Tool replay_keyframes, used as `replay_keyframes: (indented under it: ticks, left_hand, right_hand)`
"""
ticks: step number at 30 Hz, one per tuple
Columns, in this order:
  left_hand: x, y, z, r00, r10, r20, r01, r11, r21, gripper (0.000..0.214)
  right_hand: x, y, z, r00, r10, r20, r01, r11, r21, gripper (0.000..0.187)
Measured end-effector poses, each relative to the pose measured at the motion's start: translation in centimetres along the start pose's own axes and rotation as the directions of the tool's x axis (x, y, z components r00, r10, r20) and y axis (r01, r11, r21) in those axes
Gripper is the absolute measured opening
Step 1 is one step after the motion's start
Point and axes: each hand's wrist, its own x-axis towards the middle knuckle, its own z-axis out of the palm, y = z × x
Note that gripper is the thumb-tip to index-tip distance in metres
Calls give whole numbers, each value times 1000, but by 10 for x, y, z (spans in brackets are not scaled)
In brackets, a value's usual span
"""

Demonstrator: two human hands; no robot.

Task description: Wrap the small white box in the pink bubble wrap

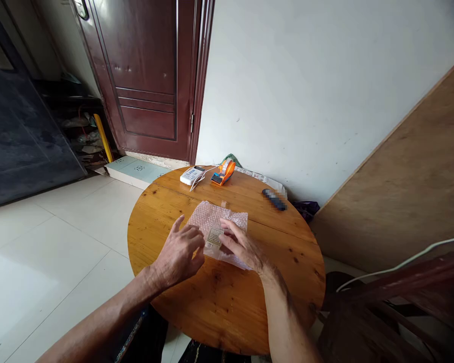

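Observation:
A sheet of bubble wrap (215, 218) lies on the round wooden table (227, 302). On it rests a small flat item with a beige printed label (213, 236). My left hand (179, 252) is at the item's left side, fingers curled against it, thumb raised. My right hand (242, 245) lies over the item's right side and the wrap, fingers pressing down on them. Both hands touch the labelled item.
At the table's far edge sit a white box (191, 175) with a cord and an orange tape dispenser (223, 172). A dark blurred object (274, 199) lies to the right. A wooden board (412, 181) leans at right; a dark red door (144, 70) stands behind.

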Motion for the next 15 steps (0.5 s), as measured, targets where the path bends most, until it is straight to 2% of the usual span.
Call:
replay_keyframes:
  ticks: [3,7,11,15]
  left_hand:
    - [33,-1,-1,997,-59,53,57,997,53,15]
    - [61,-11,15,989,-98,112,88,992,90,17]
    - [65,-22,31,972,-171,159,162,985,66,17]
    - [58,-29,38,953,-253,164,263,964,-43,17]
  right_hand:
    - [0,3,-10,1000,25,16,-28,978,205,68]
    - [-1,3,-15,997,82,6,-81,969,233,80]
    - [1,4,-16,989,131,-67,-115,971,208,67]
    - [2,7,-15,971,187,-152,-160,972,173,53]
